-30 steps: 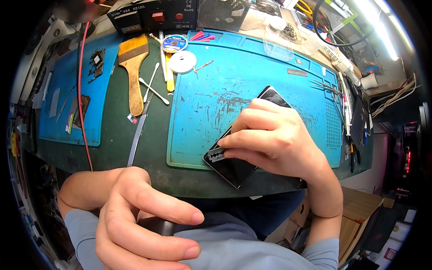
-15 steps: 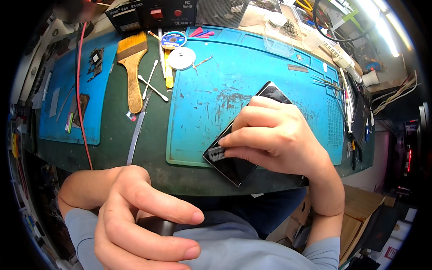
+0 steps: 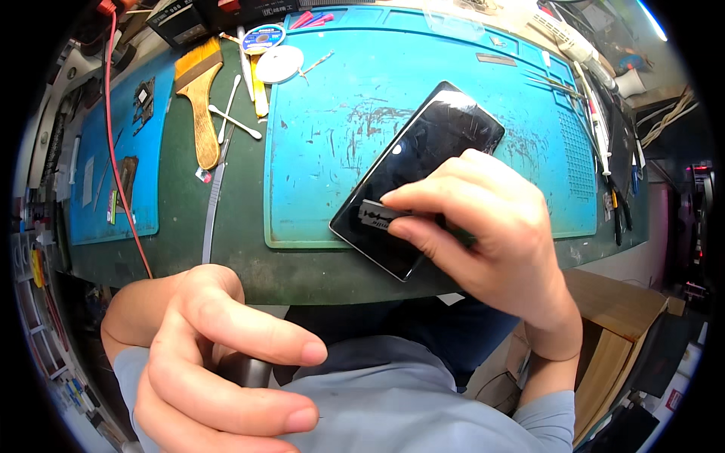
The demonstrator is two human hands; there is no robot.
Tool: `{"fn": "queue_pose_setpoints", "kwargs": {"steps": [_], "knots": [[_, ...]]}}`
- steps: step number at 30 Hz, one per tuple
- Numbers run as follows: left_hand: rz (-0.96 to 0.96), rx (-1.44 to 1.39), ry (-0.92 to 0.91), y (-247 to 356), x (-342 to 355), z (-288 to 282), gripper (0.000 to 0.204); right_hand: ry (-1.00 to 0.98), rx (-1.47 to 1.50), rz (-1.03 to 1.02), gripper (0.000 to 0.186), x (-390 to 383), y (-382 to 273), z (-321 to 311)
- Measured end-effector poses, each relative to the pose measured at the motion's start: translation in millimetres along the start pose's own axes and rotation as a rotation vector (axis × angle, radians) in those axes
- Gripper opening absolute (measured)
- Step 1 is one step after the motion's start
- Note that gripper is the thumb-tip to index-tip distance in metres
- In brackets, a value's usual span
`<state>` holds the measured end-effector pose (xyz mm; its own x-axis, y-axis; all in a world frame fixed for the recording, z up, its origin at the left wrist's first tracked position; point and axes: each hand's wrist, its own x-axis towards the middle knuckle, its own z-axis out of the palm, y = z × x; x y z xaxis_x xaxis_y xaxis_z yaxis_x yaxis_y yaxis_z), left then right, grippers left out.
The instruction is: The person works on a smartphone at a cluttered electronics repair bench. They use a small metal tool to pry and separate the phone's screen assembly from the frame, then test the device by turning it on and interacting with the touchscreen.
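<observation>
My left hand is in the lower foreground, fingers curled around a dark object that is mostly hidden. My right hand pinches a thin slotted razor blade between thumb and fingers over the lower part of a black phone, which lies tilted on a blue silicone mat; whether the blade touches the glass I cannot tell. The phone's upper half is uncovered and shows glare.
Left of the mat lie a wooden brush, crossed swabs, a white spool and a long metal tool. A second mat holds small boards, crossed by a red cable. Tweezers and pens line the right.
The view has tilted, so the bench sits higher in the picture. My right hand, with the blade, has shifted right relative to the phone, uncovering more of its screen. My left hand keeps its grip.
</observation>
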<state>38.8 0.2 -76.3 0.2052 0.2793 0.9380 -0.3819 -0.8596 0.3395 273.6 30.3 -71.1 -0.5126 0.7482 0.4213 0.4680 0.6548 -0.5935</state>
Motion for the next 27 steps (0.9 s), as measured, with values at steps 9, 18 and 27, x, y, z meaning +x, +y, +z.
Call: {"fn": "queue_pose_setpoints", "kwargs": {"steps": [9, 18, 27], "knots": [[-0.43, -0.039, -0.234, 36.2, 19.9, -15.5, 0.052, 0.097, -0.074, -0.06, 0.02, -7.8, -4.8, 20.2], [-0.422, -0.118, -0.368, 29.3, 17.9, -31.8, 0.057, 0.117, -0.086, -0.06, 0.021, -9.7, -4.3, 20.2], [-0.369, -0.133, -0.327, 29.0, 18.1, -26.3, 0.059, 0.106, -0.051, -0.066, 0.022, -10.6, -5.5, 15.8]]}}
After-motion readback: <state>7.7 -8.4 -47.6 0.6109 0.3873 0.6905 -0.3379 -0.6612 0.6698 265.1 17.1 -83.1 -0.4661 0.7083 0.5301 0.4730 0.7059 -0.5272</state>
